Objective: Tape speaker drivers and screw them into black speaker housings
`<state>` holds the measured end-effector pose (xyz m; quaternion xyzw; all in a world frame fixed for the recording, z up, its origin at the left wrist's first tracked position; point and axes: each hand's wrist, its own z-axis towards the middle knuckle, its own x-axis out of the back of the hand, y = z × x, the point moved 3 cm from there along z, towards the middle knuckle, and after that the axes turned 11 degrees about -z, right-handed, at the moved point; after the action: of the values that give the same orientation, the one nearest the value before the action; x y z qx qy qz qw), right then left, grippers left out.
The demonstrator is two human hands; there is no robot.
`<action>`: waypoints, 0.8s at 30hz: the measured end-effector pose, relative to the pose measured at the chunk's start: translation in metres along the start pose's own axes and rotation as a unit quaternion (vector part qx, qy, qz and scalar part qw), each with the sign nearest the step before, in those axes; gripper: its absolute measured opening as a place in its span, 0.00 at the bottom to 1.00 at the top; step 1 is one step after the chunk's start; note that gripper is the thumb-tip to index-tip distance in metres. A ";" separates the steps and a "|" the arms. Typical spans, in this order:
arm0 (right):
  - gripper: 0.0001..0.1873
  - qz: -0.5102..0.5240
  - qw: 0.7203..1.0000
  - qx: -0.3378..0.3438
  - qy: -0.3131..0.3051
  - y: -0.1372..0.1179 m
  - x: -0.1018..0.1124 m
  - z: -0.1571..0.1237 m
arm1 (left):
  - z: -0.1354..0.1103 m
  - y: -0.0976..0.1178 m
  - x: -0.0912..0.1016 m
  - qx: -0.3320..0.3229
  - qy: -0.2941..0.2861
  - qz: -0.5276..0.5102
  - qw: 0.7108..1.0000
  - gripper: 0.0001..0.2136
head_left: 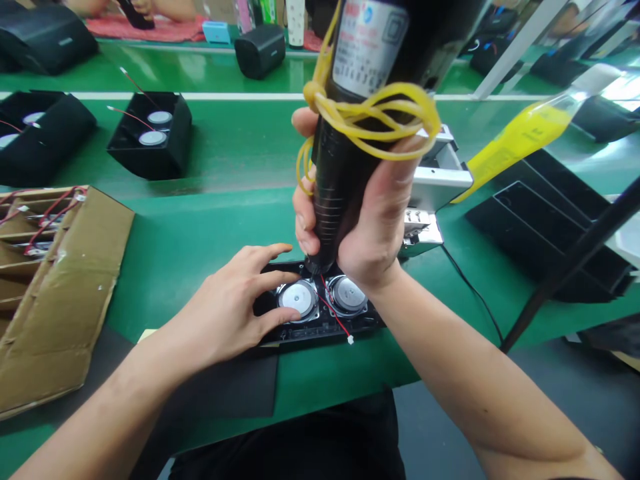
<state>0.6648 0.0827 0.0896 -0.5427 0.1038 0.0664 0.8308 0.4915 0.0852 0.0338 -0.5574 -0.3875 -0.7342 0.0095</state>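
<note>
My right hand (370, 207) is wrapped round a black electric screwdriver (333, 193) with yellow rubber bands (370, 123) looped about its body. The tool points down at a black speaker housing (325, 330); its bit is hidden from me. Two round silver speaker drivers lie in that housing, a left driver (299, 299) and a right driver (349, 295). Between them runs a red wire (336, 315) ending in a small white plug (350, 339). Over the housing's left end, my left hand (240, 293) rests with thumb and fingers apart, near the left driver.
A cardboard box (95, 267) with wired parts stands at the left. Beyond it, open black housings (173, 143) sit on the green line. At the right are a silver machine (440, 177), a yellow-filled bottle (525, 137) and black panels (545, 233). Another person's hand (143, 8) shows at the back.
</note>
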 end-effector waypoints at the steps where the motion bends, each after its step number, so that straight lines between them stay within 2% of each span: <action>1: 0.29 0.001 1.000 0.003 -0.010 0.001 0.000 0.000 | 0.000 0.000 0.000 -0.001 0.000 -0.001 1.000 0.19; 5: 0.21 0.001 0.999 0.008 -0.042 0.005 0.000 -0.002 | 0.002 0.001 0.000 -0.008 0.000 -0.003 1.000 0.18; 8: 0.19 0.028 0.999 0.010 -0.044 0.005 0.000 -0.004 | 0.002 0.000 0.000 -0.016 0.000 -0.005 1.000 0.17; 12: 0.10 0.024 0.994 0.013 -0.105 0.007 -0.002 -0.008 | 0.004 0.000 -0.001 -0.025 -0.008 -0.007 1.000 0.16; 14: 0.12 0.027 0.992 0.031 -0.122 0.011 -0.002 -0.010 | 0.004 -0.001 -0.001 -0.024 -0.012 -0.006 1.000 0.16; 16: 0.14 0.046 0.991 0.046 -0.113 0.017 -0.001 -0.011 | 0.005 -0.002 -0.002 -0.017 -0.015 -0.003 1.000 0.16; 19: 0.23 0.052 0.991 0.044 -0.113 0.026 -0.001 -0.010 | 0.004 -0.003 -0.002 -0.006 -0.020 -0.003 1.000 0.16; 24: 0.25 0.040 0.992 0.054 -0.111 0.027 0.000 -0.008 | 0.002 -0.004 -0.003 0.006 -0.016 0.005 1.000 0.17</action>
<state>0.6582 0.0860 0.0626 -0.4815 0.0360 0.1538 0.8621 0.4924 0.0880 0.0292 -0.5710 -0.3892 -0.7228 0.0103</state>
